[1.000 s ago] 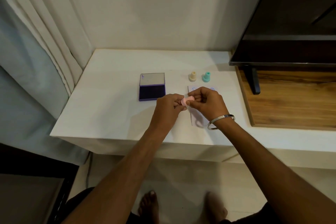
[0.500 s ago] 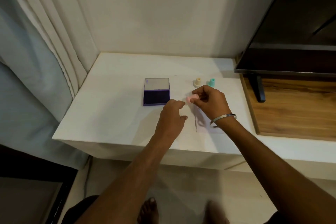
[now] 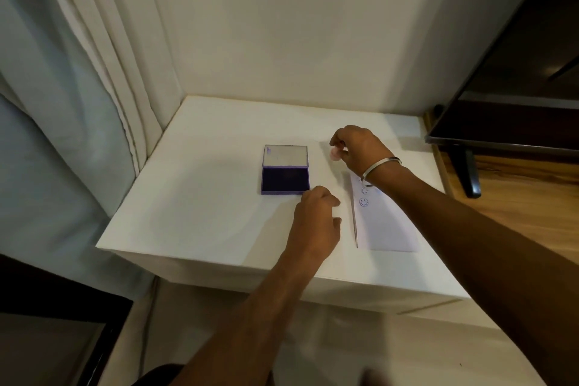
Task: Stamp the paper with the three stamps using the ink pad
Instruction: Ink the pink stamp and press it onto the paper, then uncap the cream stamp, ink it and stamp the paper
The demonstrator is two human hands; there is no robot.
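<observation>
An open ink pad point(image 3: 285, 170) lies at the centre of the frame, its pale lid folded back flat and its dark purple pad facing up. To its right, a white sheet of paper point(image 3: 383, 222) lies flat, bearing a purple smiley print near its top and a second print partly hidden above it. A pink stamp point(image 3: 334, 153), pinched between fingertips, shows above the sheet.

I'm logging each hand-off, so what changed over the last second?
The left hand let go of the pink stamp and drew back; the right hand carried it away from the person, beyond the paper. The ink pad stayed open in place.
</observation>
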